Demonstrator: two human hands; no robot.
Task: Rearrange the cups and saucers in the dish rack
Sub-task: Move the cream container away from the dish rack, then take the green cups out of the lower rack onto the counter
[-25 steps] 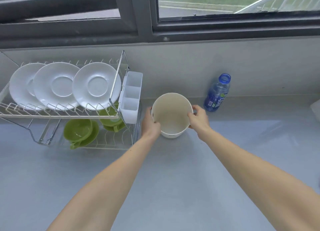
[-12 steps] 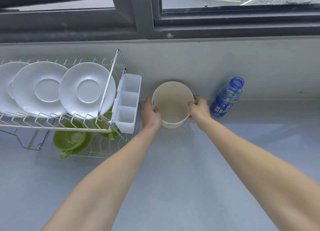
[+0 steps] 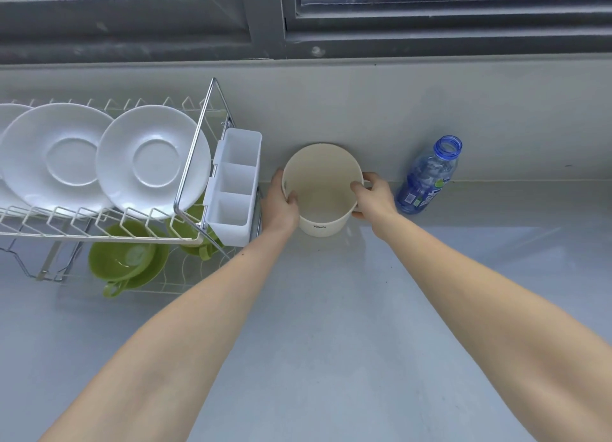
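While both thumbs hook over its rim, the left hand (image 3: pixel 280 203) and right hand (image 3: pixel 373 199) clamp the bucket (image 3: pixel 323 189) on the counter (image 3: pixel 331 309). Left of it stands the rack (image 3: pixel 195 163): saucers (image 3: pixel 153 161) upright above, green cups (image 3: pixel 127 259) below. A bottle (image 3: pixel 429 176) stands right.

Over the last second you have carried the cream tub (image 3: pixel 320 189) away from yourself along the worktop (image 3: pixel 331 325); its far rim now sits against the back wall, where a second ago there was clear worktop behind it. Your left hand (image 3: pixel 280 206) and right hand (image 3: pixel 374 199) went with it, arms stretched further. The tub's gap to the blue bottle (image 3: pixel 427 176) has widened, and it now stands beside the white cutlery holder (image 3: pixel 233 189).
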